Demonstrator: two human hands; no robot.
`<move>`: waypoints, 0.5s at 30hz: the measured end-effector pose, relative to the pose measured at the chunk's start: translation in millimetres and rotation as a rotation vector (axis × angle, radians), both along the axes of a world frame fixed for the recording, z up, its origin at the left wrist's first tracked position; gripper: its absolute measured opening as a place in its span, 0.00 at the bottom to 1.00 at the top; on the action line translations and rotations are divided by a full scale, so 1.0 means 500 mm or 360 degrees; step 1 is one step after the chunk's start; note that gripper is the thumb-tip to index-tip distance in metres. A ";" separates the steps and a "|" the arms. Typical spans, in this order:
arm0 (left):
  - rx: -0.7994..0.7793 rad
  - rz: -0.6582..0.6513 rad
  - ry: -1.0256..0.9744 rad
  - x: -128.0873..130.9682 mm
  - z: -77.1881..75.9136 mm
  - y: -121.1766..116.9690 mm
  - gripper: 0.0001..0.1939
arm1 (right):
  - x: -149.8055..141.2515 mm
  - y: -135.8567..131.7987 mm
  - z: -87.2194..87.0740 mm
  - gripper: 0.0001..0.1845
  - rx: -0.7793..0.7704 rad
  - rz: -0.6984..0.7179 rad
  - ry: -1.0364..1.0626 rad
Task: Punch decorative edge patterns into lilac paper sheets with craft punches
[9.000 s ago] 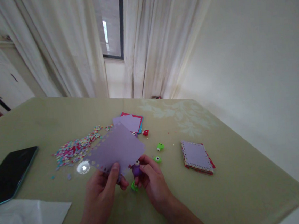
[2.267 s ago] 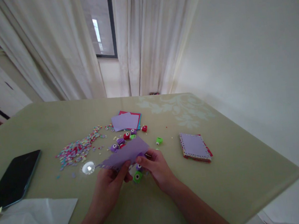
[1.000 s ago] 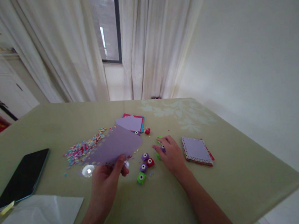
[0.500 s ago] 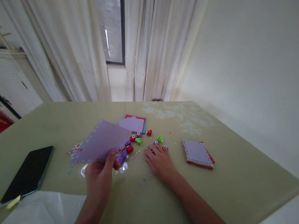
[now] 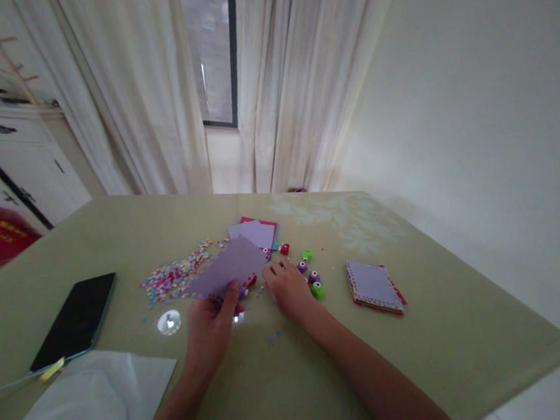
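My left hand pinches the near edge of a thin purple sheet of paper, thumb on top. Small dotted marks or holes run along the sheet's near right edge. The paper is tilted above the table and partly covers small red and purple craft punches with eyes. My right hand is low among the punches, just right of the paper, with fingers bent and slightly apart; nothing shows in it. To its right sit a green punch and a purple punch. A red punch lies beyond my fingers.
Colourful paper confetti is heaped left of the sheet. A phone and a white plastic sheet lie at left. Stacked coloured papers sit farther back; a bundle of edge-punched cards lies at right.
My left hand has brought the purple sheet rightward, uncovering more confetti. My right hand has shifted off several punches, which now show to its right.
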State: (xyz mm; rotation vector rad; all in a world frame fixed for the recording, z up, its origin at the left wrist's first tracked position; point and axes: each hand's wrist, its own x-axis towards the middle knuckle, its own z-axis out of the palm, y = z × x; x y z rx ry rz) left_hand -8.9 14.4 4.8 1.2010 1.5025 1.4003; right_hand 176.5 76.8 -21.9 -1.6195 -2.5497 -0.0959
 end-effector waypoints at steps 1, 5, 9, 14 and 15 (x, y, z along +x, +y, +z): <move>0.0011 -0.0030 -0.0024 0.001 -0.001 0.000 0.24 | 0.005 -0.007 0.000 0.15 -0.0021 -0.0022 -0.0009; 0.0019 -0.0099 -0.0072 0.006 -0.007 -0.003 0.23 | 0.033 -0.050 0.012 0.16 -0.0066 -0.0040 0.0109; -0.0090 -0.0102 -0.0102 0.010 -0.010 -0.003 0.23 | 0.049 -0.099 0.025 0.22 -0.0165 0.0073 0.1291; -0.0139 -0.0094 -0.0071 0.014 -0.009 -0.004 0.22 | 0.038 -0.114 0.018 0.21 -0.0985 -0.0235 0.2869; -0.0146 -0.0096 -0.0061 0.015 -0.009 -0.006 0.22 | 0.034 -0.113 0.017 0.22 -0.1114 -0.0293 0.3030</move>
